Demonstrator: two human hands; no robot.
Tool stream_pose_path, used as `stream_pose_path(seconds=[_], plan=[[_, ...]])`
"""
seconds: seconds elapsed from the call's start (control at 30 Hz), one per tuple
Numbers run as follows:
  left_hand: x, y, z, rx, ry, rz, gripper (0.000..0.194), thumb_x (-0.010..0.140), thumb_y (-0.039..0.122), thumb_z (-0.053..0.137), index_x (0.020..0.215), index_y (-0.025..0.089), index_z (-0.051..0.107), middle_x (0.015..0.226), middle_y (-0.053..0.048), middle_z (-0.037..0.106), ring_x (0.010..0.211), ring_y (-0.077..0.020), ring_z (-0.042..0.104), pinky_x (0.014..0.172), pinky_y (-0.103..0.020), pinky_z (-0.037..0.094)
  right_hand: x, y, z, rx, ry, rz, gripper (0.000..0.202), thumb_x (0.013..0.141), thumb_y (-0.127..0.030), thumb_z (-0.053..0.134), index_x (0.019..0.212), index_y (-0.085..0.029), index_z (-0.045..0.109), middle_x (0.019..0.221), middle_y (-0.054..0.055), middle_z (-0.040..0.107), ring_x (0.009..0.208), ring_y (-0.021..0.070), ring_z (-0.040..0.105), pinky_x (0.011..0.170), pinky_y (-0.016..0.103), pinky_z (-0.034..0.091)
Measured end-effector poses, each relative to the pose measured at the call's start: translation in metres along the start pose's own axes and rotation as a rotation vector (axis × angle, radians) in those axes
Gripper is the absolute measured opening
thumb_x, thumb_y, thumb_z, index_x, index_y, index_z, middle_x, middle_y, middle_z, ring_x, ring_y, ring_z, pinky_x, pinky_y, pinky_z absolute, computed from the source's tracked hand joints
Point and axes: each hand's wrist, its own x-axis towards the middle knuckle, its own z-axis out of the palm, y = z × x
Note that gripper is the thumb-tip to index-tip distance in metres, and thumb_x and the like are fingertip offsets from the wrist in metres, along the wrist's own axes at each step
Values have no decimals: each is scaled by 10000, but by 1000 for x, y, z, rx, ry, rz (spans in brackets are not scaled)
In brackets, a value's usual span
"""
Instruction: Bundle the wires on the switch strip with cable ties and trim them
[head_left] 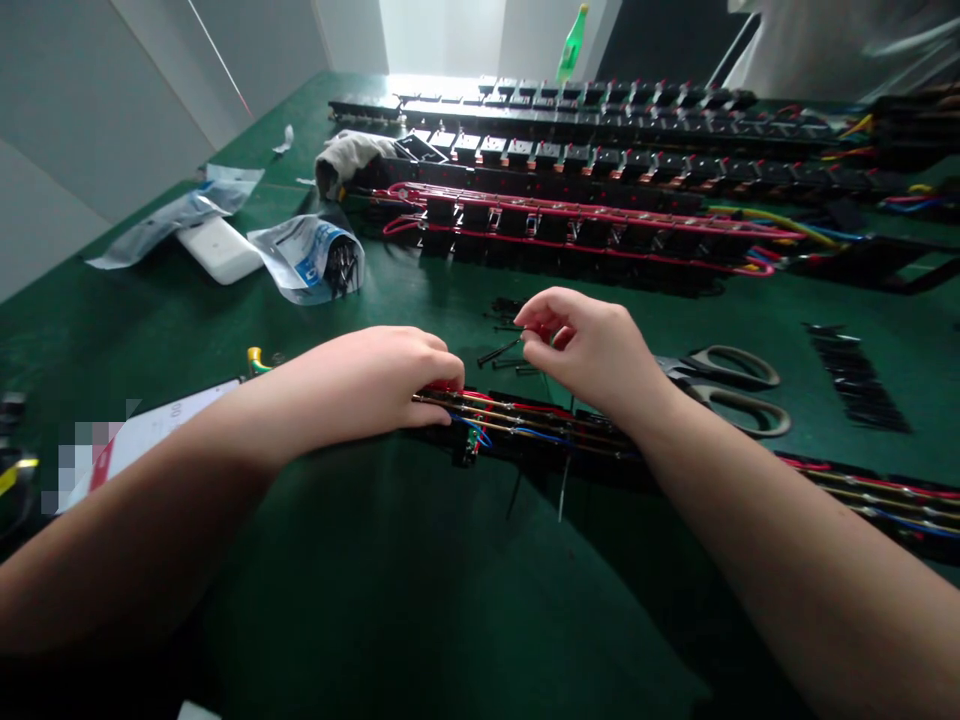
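My left hand (pixel 409 375) is closed around a long black strip assembly (pixel 525 428) with brass-coloured rails and red and blue wires. Its thumb presses the near side and its fingers curl over the far side. Just beyond the strip, my right hand (pixel 585 345) has thumb and fingers bent together in a pinch. Beside its fingertips lie several thin black screw-like pieces (pixel 516 367); one reaches toward the fingers, but what they hold is hard to make out. Thin tails (pixel 563 490) hang from the strip's near side. My right forearm crosses over part of the strip.
Scissors (pixel 739 385) lie right of my right hand, near a row of black slivers (pixel 855 380). An open bag (pixel 311 262) of black pieces, a white box (pixel 220 250) and a grey cloth (pixel 352 155) lie back left. Several wired strips (pixel 585 220) span the back; a green bottle (pixel 573 45) stands behind.
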Motion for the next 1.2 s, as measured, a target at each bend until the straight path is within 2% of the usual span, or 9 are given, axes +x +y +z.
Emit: stream_pose_path(seconds=[0.23, 0.4, 0.97, 1.03, 1.13, 1.2], plan=[[1, 0, 5, 73, 38, 23, 165, 897, 345, 616, 978, 247, 721, 963, -11, 694, 908, -195, 651, 774, -303, 454, 0, 0, 0, 94, -34, 21, 152, 763, -121, 620, 868, -160, 722, 762, 4, 697, 664, 110, 615, 633, 258, 490], [1, 1, 5, 86, 37, 26, 191, 898, 339, 613, 1027, 255, 726, 975, -7, 705, 919, -193, 658, 785, -303, 455, 0, 0, 1, 121, -73, 20, 115, 796, -144, 628, 853, -159, 728, 781, 12, 709, 683, 112, 633, 639, 257, 508], [-1, -2, 8, 80, 50, 33, 159, 900, 370, 597, 987, 252, 660, 981, -2, 675, 938, -198, 632, 778, -323, 431, 1, -2, -1, 179, -70, 21, 77, 809, -213, 655, 849, -166, 702, 791, 12, 691, 686, 113, 604, 626, 260, 498], [-2, -1, 9, 80, 30, 42, 232, 888, 425, 622, 1048, 259, 646, 1026, -9, 667, 965, -207, 622, 793, -325, 435, 0, -3, -1, 191, -55, 26, 73, 807, -207, 659, 850, -165, 702, 786, 9, 690, 674, 110, 601, 612, 254, 493], [0, 2, 15, 91, 17, 59, 476, 813, 551, 700, 1169, 250, 606, 1162, -38, 640, 1046, -241, 603, 850, -340, 451, 0, -4, -1, 192, -17, 18, 77, 813, -196, 659, 857, -154, 706, 781, 11, 689, 668, 105, 597, 596, 246, 481], [3, 6, 20, 109, 27, 69, 569, 773, 585, 733, 1196, 231, 591, 1229, -61, 620, 1097, -262, 590, 891, -353, 457, -1, -4, -2, 178, -3, -1, 77, 821, -192, 657, 858, -148, 709, 780, 12, 688, 672, 105, 596, 595, 247, 472]])
